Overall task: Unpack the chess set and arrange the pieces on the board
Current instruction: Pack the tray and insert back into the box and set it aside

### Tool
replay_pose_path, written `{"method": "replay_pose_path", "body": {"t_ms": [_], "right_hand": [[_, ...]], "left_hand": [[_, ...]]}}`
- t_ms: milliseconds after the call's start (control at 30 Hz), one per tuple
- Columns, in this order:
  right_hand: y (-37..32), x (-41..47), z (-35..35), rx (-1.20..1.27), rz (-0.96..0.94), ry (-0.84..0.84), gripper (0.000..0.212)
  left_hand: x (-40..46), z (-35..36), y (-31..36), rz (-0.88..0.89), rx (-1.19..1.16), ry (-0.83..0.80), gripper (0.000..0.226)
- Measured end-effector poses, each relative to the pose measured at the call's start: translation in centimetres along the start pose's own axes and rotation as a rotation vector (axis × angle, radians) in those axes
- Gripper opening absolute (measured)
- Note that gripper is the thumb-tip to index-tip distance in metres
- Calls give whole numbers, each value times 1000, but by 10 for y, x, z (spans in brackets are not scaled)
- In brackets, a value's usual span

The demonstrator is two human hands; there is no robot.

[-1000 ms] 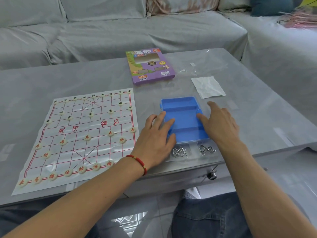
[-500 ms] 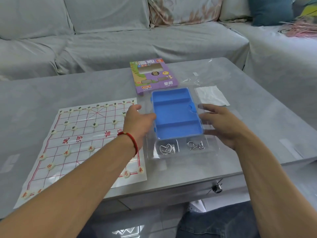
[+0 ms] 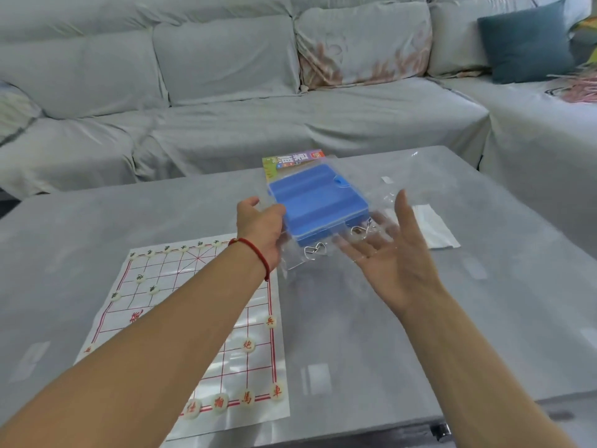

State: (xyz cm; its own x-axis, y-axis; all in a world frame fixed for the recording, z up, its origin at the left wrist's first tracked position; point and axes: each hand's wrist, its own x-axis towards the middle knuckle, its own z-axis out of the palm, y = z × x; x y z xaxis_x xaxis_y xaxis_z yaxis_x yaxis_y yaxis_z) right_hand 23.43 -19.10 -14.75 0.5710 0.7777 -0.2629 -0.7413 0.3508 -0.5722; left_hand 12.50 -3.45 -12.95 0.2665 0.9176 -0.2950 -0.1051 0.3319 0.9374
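With the pieces [image 3: 247, 345] already set out on the board [image 3: 206, 321], the blue tray [image 3: 318, 206] in its clear wrapper had risen off the table [image 3: 484, 318] right of the board, the left hand [image 3: 260, 226] apparently gripping its edge, the right hand [image 3: 392, 250] spread beneath, suggesting clearing up.
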Motion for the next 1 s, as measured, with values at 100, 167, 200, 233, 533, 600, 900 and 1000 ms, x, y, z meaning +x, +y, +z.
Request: {"method": "replay_pose_path", "body": {"t_ms": [100, 167, 200, 233, 533, 600, 900, 1000], "right_hand": [[14, 10, 14, 100, -68, 79, 43], [20, 18, 16, 110, -81, 80, 42], [22, 21, 17, 85, -94, 71, 40], [24, 25, 16, 63, -107, 70, 42], [-11, 42, -4, 61, -215, 120, 44], [-17, 40, -10, 58, -228, 118, 41], [-32, 34, -27, 44, -255, 133, 28], [-35, 33, -25, 63, -261, 115, 21]], "left_hand": [[4, 8, -3, 51, -24, -5, 60], [10, 13, -6, 93, -29, -39, 58], [14, 15, -7, 111, -12, -59, 56], [19, 16, -7, 124, 26, -72, 53], [110, 0, -19, 680, 1481, -81, 56], [126, 2, -23, 678, 1600, -215, 71], [147, 22, -19, 944, 1869, -212, 35], [150, 11, 5, 916, 1797, -84, 33]]}}
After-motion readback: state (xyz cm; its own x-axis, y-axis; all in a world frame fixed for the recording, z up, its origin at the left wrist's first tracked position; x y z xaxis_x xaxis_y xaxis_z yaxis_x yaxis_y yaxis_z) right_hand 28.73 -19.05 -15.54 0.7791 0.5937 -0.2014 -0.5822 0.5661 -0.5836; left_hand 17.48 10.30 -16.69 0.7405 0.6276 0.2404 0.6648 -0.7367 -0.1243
